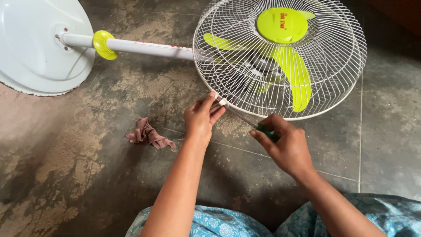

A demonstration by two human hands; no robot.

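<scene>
Head view, setting: A pedestal fan [263,57] lies on its side across a stained, dusty tiled floor [87,175], seen from above by the person working on it.

Head view, fan: The white wire guard [333,70] faces up, with lime-green blades [294,74] and a lime-green centre cap [282,25] showing through the wires. A white pole [149,47] runs left from the guard to the round white base [35,48], passing through a lime-green collar [103,44].

Head view, left hand: The left hand [201,119] reaches to the lower left edge of the guard, thumb and fingertips pinched on a small white clip [222,102] at the rim.

Head view, right hand: The right hand [287,147] is curled around the green handle of a screwdriver [251,124]. Its thin metal shaft slants up and to the left, and the tip meets the rim right at the clip, just beside the left fingertips.

Head view, position of the work: Clip and screwdriver tip sit at the near edge of the guard, between the two hands, close to where the pole joins the fan head.

Head view, nearby: A crumpled brownish rag [150,135] lies on the floor to the left of the left forearm, apart from the fan. Blue patterned cloth [210,224] covers the person's knees along the bottom edge.
</scene>
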